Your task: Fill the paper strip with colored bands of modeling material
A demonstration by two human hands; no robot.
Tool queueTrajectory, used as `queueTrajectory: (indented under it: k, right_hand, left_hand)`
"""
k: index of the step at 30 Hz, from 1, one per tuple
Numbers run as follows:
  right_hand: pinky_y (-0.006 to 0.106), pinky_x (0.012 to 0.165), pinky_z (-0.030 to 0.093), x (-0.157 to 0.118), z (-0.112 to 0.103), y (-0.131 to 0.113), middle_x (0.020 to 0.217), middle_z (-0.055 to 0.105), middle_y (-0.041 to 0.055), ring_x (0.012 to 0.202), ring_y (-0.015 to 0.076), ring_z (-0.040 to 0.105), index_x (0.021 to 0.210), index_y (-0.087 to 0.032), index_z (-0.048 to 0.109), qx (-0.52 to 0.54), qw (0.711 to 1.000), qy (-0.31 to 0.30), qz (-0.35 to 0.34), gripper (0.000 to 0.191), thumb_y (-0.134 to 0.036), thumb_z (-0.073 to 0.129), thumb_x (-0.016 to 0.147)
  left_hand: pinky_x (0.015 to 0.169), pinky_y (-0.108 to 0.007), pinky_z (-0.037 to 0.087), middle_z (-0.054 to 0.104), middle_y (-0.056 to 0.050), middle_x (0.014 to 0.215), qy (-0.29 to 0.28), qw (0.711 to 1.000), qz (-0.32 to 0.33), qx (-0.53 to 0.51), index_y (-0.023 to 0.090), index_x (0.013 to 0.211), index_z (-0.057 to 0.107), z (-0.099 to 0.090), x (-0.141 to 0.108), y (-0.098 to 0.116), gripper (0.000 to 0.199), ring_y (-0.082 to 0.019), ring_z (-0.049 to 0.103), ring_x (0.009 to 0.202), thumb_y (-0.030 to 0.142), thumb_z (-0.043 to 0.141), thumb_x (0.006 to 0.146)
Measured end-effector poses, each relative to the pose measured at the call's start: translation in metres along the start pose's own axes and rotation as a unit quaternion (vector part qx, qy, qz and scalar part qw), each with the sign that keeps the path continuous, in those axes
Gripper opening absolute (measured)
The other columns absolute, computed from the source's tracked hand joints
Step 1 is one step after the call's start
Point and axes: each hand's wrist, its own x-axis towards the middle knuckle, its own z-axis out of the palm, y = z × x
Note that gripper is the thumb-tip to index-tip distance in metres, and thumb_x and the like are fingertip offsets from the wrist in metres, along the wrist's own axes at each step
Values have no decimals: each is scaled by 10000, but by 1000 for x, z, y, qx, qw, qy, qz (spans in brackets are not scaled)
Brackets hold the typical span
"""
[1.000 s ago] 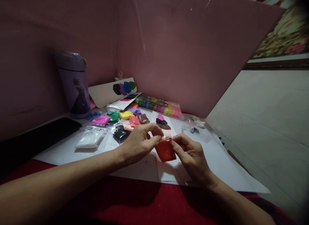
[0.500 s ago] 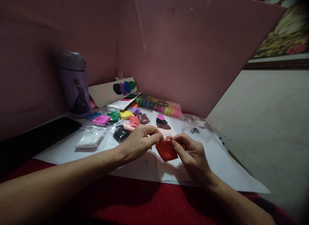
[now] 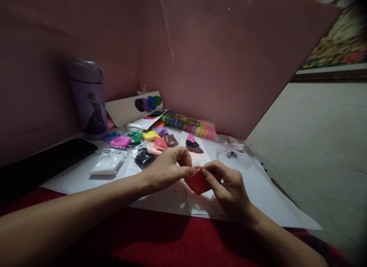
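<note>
A small clear bag of red modelling clay [image 3: 197,184] is held up between both hands, above the white paper [image 3: 160,200]. My left hand [image 3: 168,168] pinches the bag's top edge near its left corner, thumb and forefinger together. At the right corner, my right hand [image 3: 231,186] grips the same bag, thumb in front and fingers behind. Behind the hands lies a card [image 3: 194,157] bearing pink, black, brown and pale pink patches. A bag of black clay [image 3: 143,158] and a bag of brown clay [image 3: 171,140] sit just beyond my left hand.
Several more clay bags lie at the left, including white [image 3: 106,163], magenta [image 3: 120,141] and yellow [image 3: 150,135]. A purple tumbler [image 3: 93,106] stands behind them, near a dark flat object [image 3: 51,160]. A pack of colourful pieces [image 3: 190,125] rests against the pink wall. Crumpled clear plastic [image 3: 232,153] lies right.
My left forefinger has curled up higher and the thumb has shifted along the bag's top edge. The red bag sits slightly lower. The other things have stayed put.
</note>
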Motion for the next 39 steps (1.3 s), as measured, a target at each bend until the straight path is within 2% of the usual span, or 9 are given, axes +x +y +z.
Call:
queueTrajectory:
  k: [3,7,15,22,28,33,36,39]
  right_hand:
    - [215,518,407,0,0,0,638,593,-6,536,102,510,764,-170,596,3,1000,0,-7,150,-232,516,876]
    - [215,518,405,0,0,-1,639,596,-6,535,102,507,765,-172,601,-1,1000,-1,-11,146,-225,518,874]
    - [217,502,397,0,0,0,626,580,-7,525,100,490,765,-168,594,3,1000,-7,-12,155,-234,513,880]
    - [223,508,402,0,1,0,631,579,-5,535,104,498,766,-170,593,0,1000,-17,-10,162,-243,511,884]
    - [202,495,420,-3,1,-4,663,604,-12,523,92,526,821,-180,578,-6,1000,27,-6,104,-241,520,881]
    - [190,475,424,-3,1,-8,634,600,-19,496,85,536,796,-183,559,-16,999,51,-9,91,-234,540,869]
    - [194,451,420,-3,2,-10,613,612,-15,471,89,548,776,-184,556,-5,999,40,-2,114,-249,539,869]
    - [207,463,439,-3,4,-11,618,645,-2,483,109,586,812,-186,559,-1,1000,1,27,117,-287,543,870]
  left_hand:
    - [540,-199,391,538,19,687,9,1000,14,0,130,745,527,0,0,-1,93,-70,477,597,185,599,724]
    - [523,-193,414,568,-3,712,-6,1000,1,17,115,808,581,0,0,1,93,-75,496,600,182,563,745]
    - [445,-191,458,554,3,668,-36,999,-23,3,105,812,624,2,0,0,142,-76,495,540,186,527,746]
    - [424,-160,438,530,11,651,-43,998,-28,27,108,758,598,3,-1,2,112,-71,503,539,205,543,744]
    - [411,-153,414,542,8,649,-19,998,-15,50,113,760,588,5,-2,1,128,-71,512,525,235,547,761]
    - [398,-163,425,532,13,598,9,998,-23,50,117,737,571,7,-3,3,137,-77,509,492,249,551,770]
    - [399,-185,455,551,4,597,14,999,-42,23,123,728,551,9,-5,4,163,-94,533,499,277,550,781]
    - [425,-200,488,562,2,610,0,999,-45,-9,125,726,544,10,-5,3,153,-102,560,523,268,555,780]
